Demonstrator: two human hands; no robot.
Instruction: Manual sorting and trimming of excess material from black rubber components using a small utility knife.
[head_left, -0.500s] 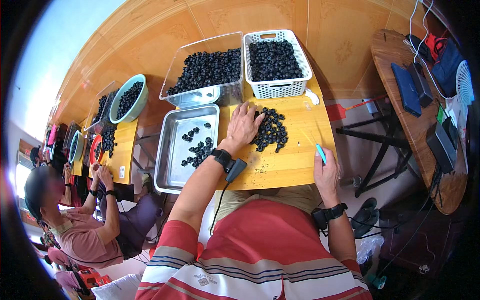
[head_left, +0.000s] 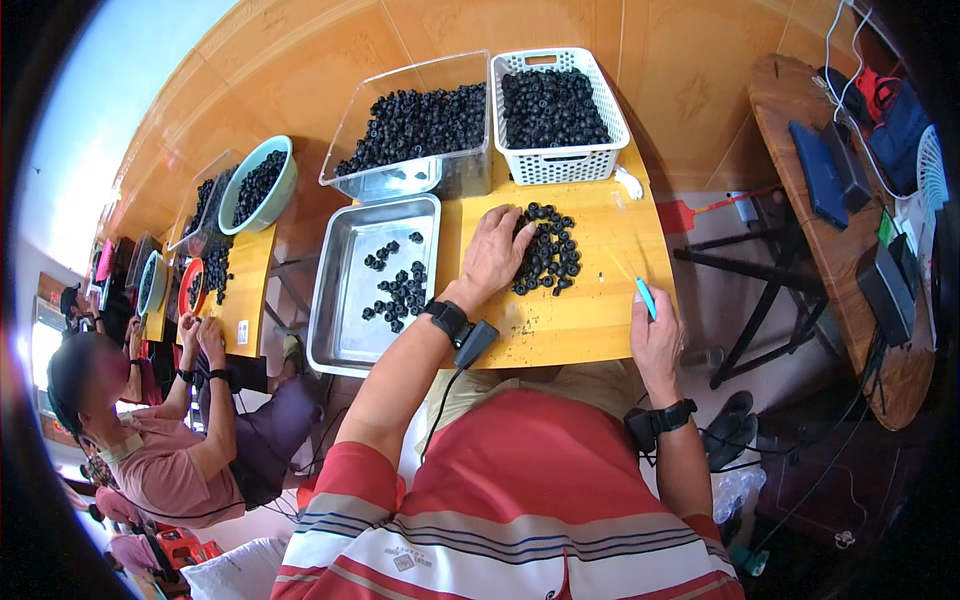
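Note:
My left hand (head_left: 493,248) lies on the table against the left side of a pile of small black ring-shaped parts (head_left: 553,250). Its fingers are stretched out, with the thumb apart and reaching the parts; nothing shows in its grasp. At the table's right front edge, my right hand (head_left: 655,337) is closed around a slim tool with a turquoise handle (head_left: 646,298). The tool points up and away toward the left, and its fine tip is too thin to make out. Left of my left arm, a metal tray (head_left: 335,275) holds scattered black parts.
A clear plastic bin (head_left: 466,178) and a white perforated basket (head_left: 560,165), both full of black parts, stand at the back. A crumpled white scrap (head_left: 628,183) lies beside the basket. Another person (head_left: 170,450) works at a table on the left. A wooden board (head_left: 790,115) stands right.
The view has shifted slightly. My left hand has edged a little to the right, and the pile's left side looks more gathered. My right hand keeps hold of the tool.

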